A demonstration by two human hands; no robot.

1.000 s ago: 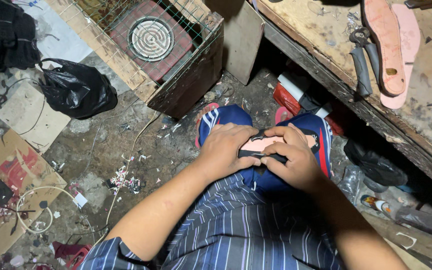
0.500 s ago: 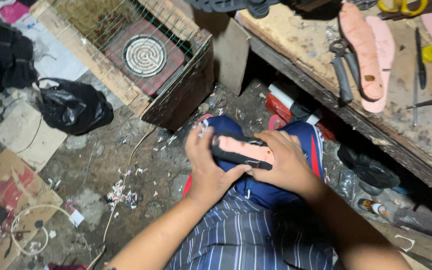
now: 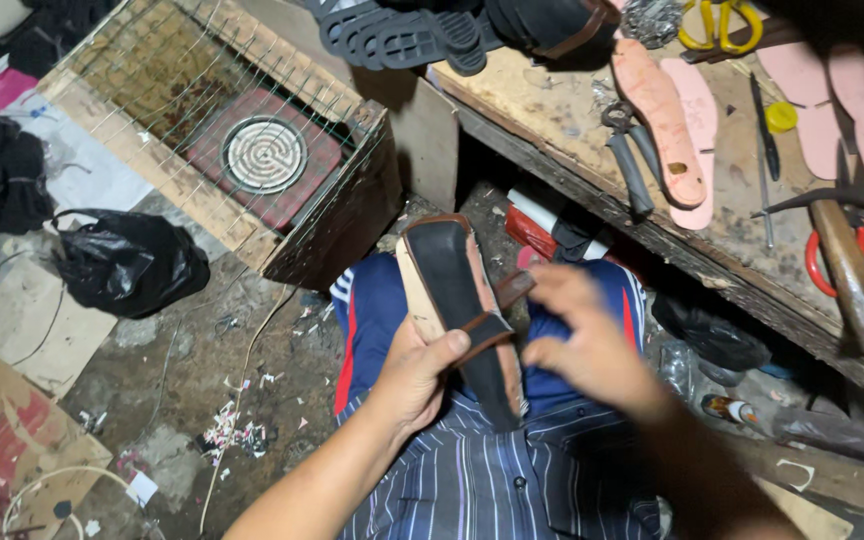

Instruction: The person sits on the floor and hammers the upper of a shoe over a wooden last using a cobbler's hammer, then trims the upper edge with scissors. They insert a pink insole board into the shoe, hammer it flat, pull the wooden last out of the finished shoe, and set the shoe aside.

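My left hand grips a sandal with a black footbed, a tan sole edge and a brown strap, holding it upright over my lap with the toe pointing away. The thumb presses on the strap across the footbed. My right hand, blurred, is just to the right of the sandal, its fingers pinching the brown strap end. Below are my blue trousers and striped shirt.
A wooden bench at upper right carries pink insoles, pliers, a hammer, yellow and red scissors and black soles. A wire-covered wooden box with a coil heater stands at left. A black bag and cardboard lie on the floor.
The sandal has been lifted from flat on my lap and turned upright, black footbed facing me. My left hand now holds it alone while my right hand has shifted to the strap.
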